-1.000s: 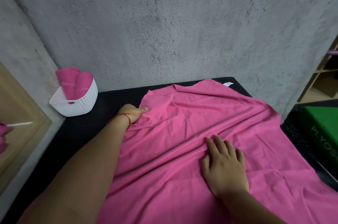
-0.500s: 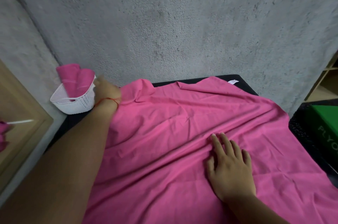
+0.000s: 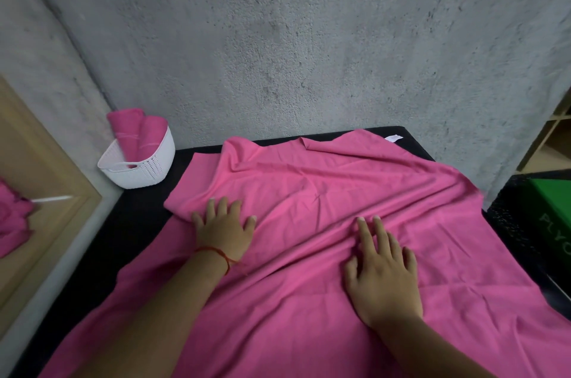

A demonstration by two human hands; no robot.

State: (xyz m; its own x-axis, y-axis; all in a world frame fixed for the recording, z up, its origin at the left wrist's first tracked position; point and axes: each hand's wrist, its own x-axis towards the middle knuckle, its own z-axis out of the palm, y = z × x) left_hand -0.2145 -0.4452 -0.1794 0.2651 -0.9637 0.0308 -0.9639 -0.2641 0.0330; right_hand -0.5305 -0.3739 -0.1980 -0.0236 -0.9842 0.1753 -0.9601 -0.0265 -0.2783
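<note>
A large pink cloth [image 3: 324,192] lies spread and wrinkled over a black table [image 3: 145,223]. A small white tag [image 3: 393,138] shows at its far right corner. My left hand [image 3: 224,228], with a red thread at the wrist, rests flat with spread fingers on the cloth's left part, near a folded-over edge. My right hand [image 3: 383,269] lies flat on the cloth to the right, fingers straight and pointing away from me.
A white perforated basket [image 3: 139,167] with two rolled pink towels [image 3: 136,130] stands at the table's far left corner against the grey concrete wall. A wood-framed mirror [image 3: 40,180] leans on the left. A green box [image 3: 553,214] and wooden shelves [image 3: 553,136] sit on the right.
My left hand pulled the cloth's far left corner out toward the basket, let it go, and came back to lie flat on the cloth. My right hand stayed pressed in place.
</note>
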